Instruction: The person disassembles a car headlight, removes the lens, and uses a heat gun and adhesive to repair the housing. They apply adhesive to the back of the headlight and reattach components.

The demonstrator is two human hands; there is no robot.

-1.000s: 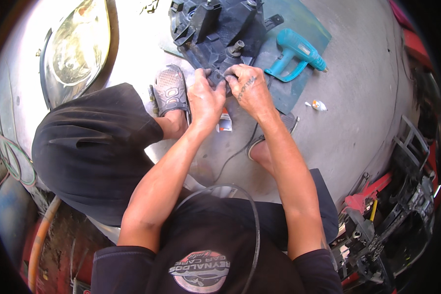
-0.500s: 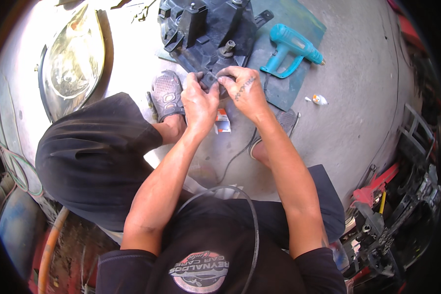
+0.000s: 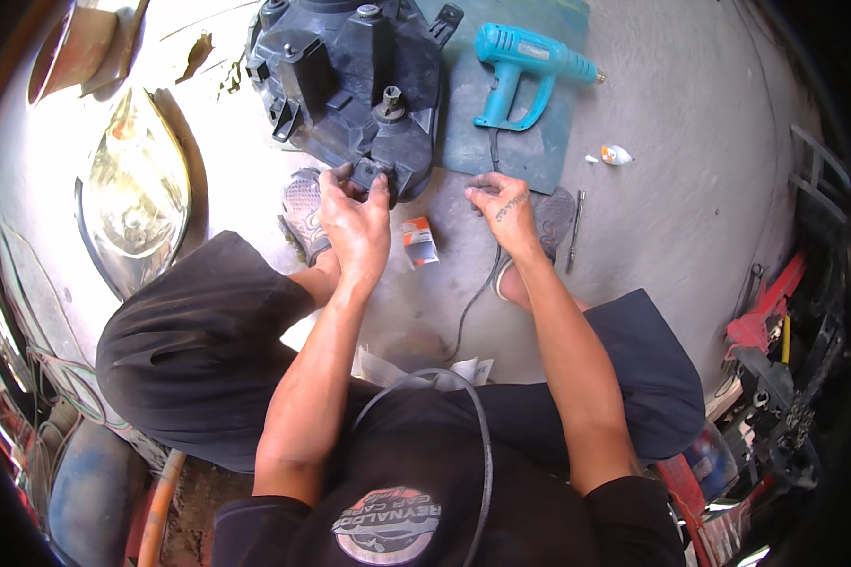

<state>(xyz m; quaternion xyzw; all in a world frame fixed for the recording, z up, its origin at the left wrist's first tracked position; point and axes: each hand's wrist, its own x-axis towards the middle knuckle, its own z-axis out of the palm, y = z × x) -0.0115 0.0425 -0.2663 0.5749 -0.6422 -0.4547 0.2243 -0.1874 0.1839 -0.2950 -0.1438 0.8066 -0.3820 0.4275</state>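
A black plastic headlight housing lies beyond my feet, its posts and brackets facing up. My left hand is closed on a small tab at the housing's near edge, with thumb and fingers on either side of it. Apart from the housing, to its right, my right hand hovers over my right shoe with thumb and fingertips pinched together. Whatever sits between those fingertips, if anything, is too small to tell. A teal heat gun rests on a green board beyond my right hand.
A clear headlight lens lies at the left. Between my feet is a small orange-and-white packet. A small white bottle and a metal rod tool lie at the right. The heat gun's cord runs toward me.
My right hand has come off the housing's near edge and moved right. My left hand keeps its hold there. The whole view has shifted slightly.
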